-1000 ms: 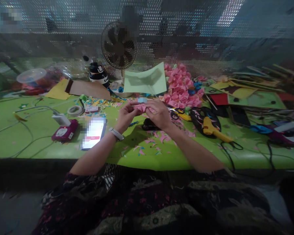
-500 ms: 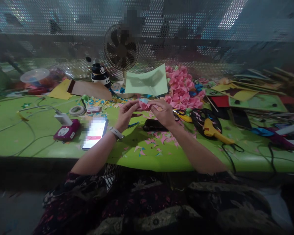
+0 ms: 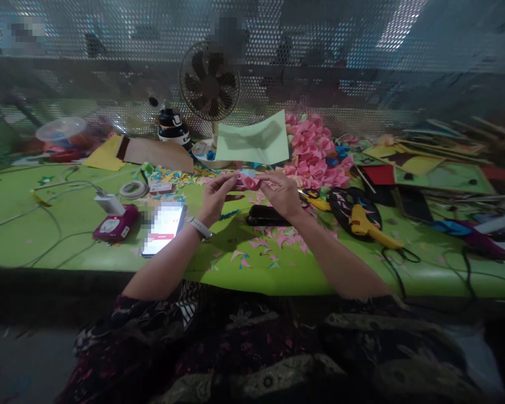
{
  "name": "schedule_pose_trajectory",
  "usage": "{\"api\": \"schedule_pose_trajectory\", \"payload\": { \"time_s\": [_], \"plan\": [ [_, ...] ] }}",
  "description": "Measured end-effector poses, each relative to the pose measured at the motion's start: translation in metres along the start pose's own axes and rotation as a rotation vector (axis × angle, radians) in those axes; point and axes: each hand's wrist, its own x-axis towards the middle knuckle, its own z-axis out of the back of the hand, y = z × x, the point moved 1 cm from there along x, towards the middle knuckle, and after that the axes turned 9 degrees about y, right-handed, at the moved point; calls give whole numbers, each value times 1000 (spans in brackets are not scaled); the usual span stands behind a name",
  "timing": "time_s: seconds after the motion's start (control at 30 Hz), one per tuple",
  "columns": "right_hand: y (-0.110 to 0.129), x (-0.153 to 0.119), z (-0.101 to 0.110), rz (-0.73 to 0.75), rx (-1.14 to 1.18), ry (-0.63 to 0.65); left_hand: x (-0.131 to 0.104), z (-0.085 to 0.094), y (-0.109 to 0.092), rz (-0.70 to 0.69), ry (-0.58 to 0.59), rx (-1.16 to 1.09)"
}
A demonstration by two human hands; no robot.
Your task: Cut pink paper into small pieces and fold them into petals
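Observation:
Between my two hands is a small folded piece of pink paper (image 3: pixel 249 182), held a little above the table. My left hand (image 3: pixel 217 196) pinches its left side with thumb and forefinger, and a pale watch band circles that wrist. On the other side, my right hand (image 3: pixel 281 196) grips the paper's right edge with closed fingers. Below the right hand lies a black stapler (image 3: pixel 263 215), partly covered by it. Pink paper scraps (image 3: pixel 280 237) are strewn in front of the stapler. A heap of folded pink paper pieces (image 3: pixel 313 151) rises behind my right hand.
A lit phone (image 3: pixel 164 229) and a purple power socket (image 3: pixel 116 223) with cables lie to the left. Yellow-handled scissors (image 3: pixel 317 200) and a yellow glue gun (image 3: pixel 368 225) are on the right. A fan (image 3: pixel 210 84) and light green paper (image 3: pixel 252 147) stand behind.
Both hands stay in nearly the same place, still on the pink paper. The paper's fold is turned very slightly, and the whole view has shifted a little.

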Motion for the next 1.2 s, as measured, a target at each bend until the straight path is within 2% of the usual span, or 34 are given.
{"api": "schedule_pose_trajectory", "payload": {
  "time_s": [0.4, 0.83, 1.2],
  "plan": [
    [0, 0, -1, 8, -24, 1, 0, -1, 0, -17, -12, -13],
    [3, -1, -1, 45, -128, 12, -1, -1, -2, -54, -8, 108],
    [2, -1, -1, 62, -104, 8, 0, 0, 1, -51, -26, 122]
  ]
}}
